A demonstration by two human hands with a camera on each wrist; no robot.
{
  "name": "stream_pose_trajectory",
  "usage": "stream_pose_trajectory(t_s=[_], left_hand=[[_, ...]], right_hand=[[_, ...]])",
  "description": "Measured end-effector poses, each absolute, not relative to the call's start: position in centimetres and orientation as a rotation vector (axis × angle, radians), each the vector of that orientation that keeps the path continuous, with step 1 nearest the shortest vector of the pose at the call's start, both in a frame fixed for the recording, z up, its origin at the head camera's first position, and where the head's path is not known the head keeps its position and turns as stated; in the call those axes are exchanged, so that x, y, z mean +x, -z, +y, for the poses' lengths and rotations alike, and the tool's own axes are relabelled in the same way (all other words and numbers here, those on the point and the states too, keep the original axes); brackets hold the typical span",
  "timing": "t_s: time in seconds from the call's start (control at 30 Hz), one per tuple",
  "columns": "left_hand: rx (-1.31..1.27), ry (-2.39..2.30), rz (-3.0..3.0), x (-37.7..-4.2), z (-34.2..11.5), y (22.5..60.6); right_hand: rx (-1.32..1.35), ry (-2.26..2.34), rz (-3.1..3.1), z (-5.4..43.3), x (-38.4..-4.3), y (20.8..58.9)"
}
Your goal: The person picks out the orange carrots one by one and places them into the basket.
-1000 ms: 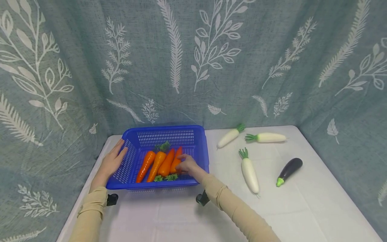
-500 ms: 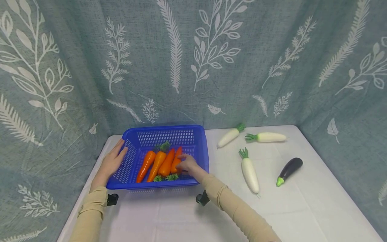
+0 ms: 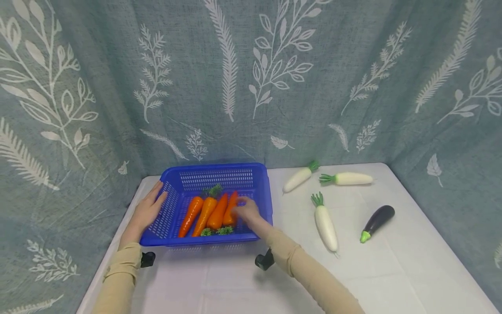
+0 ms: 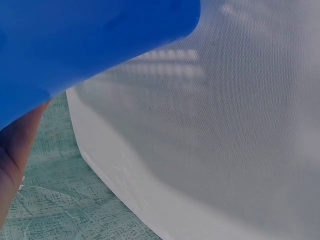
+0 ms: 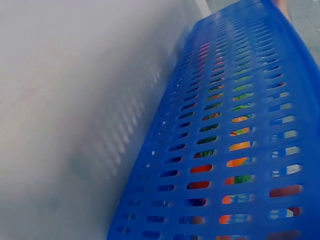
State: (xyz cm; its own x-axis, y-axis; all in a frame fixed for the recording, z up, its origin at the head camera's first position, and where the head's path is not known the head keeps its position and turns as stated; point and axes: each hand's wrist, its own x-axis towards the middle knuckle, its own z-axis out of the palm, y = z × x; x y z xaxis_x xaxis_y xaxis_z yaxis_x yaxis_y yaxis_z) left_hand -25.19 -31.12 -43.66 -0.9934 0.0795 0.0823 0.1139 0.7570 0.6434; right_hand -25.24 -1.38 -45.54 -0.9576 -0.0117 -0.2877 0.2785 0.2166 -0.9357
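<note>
The blue plastic basket (image 3: pixel 213 168) stands at the table's back left with several orange carrots (image 3: pixel 205 213) lying side by side in it. My left hand (image 3: pixel 146 211) rests along its left rim, the fingers stretched out. In the left wrist view the hand (image 4: pixel 14 155) is partly hidden behind the blue rim (image 4: pixel 115 35). Over the basket's right side, my right hand (image 3: pixel 249 212) hovers beside the rightmost carrot (image 3: pixel 230 211), slightly blurred and holding nothing that shows. The right wrist view has the slotted front wall (image 5: pixel 220 120), with orange and green showing through.
Right of the basket lie white radishes with green tops: one (image 3: pixel 299 179) at the back, another (image 3: pixel 353 178) beyond it, a third (image 3: pixel 325 226) nearer. A dark eggplant (image 3: pixel 378 220) lies farther right on the white table (image 3: pixel 392 270). A patterned curtain (image 3: pixel 251 87) hangs behind.
My right hand has come off the rightmost carrot, rising slightly and moving to the right. The carrots lie as before in the basket, and my left hand stays on the rim.
</note>
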Motion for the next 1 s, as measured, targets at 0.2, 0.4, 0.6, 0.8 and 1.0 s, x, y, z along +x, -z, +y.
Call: stream_pose_trajectory(t_s=[0.2, 0.4, 0.6, 0.8, 1.0], left_hand=[[-0.147, 1.041, -2.97, -25.4, -30.7, 43.2], [-0.135, 0.989, -2.985, -25.7, -30.8, 43.3], [-0.135, 0.971, -2.978, -25.6, -31.2, 43.3], [-0.118, 1.031, -2.844, -25.5, -31.9, 43.7], [-0.025, 1.066, -2.692, -24.8, -31.9, 43.7]], right_hand=[[0.24, 1.952, 2.173, -0.7, -25.0, 45.0], [0.162, 2.021, 2.1, 0.3, -25.0, 43.8], [-0.013, 2.037, 2.168, 1.4, -24.5, 42.4], [-0.183, 2.06, 2.292, 2.6, -23.7, 42.1], [-0.155, 2.11, 2.365, 4.3, -22.9, 42.2]])
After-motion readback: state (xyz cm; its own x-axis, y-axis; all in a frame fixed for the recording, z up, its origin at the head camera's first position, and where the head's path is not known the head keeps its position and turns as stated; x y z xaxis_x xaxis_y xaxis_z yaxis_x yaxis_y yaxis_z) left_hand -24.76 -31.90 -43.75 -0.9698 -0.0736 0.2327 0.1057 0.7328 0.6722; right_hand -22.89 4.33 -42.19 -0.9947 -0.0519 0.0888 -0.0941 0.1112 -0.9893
